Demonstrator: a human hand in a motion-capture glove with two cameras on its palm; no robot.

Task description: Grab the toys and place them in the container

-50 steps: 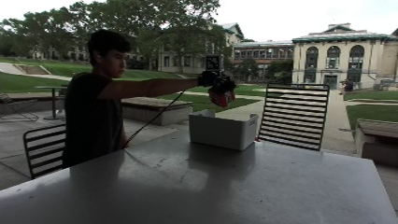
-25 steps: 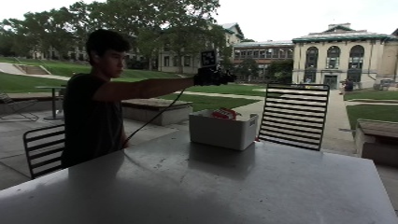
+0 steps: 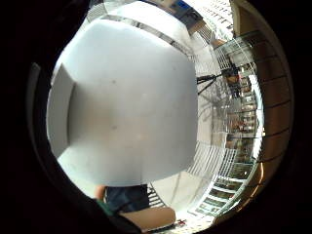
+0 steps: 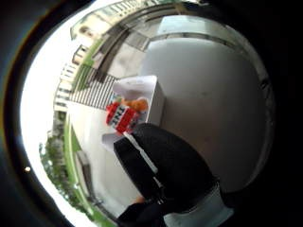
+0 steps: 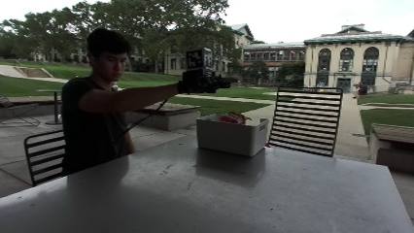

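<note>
The toys (image 5: 232,118) lie inside the white container (image 5: 232,137), only their red and orange tops showing above its rim in the outside view. The thumb side palm view shows a red block-shaped toy (image 4: 121,117) with black and white lettering that appears to read "TNT", resting in the container (image 4: 152,101) beside an orange toy (image 4: 138,103). The container stands on the grey table (image 5: 213,194), toward its far edge, just in front of a black slatted chair (image 5: 306,120).

The gloved right hand (image 5: 200,82) hovers in the air above and a little to the person's side of the container, well apart from it, at the end of an outstretched arm. It holds nothing; from these views I cannot tell whether its fingers are straight or curled. A black gloved finger (image 4: 161,165) shows in the thumb side palm view.

A 2nd black chair (image 5: 42,154) stands behind the person. The little finger side palm view shows the bare tabletop (image 3: 126,102).
</note>
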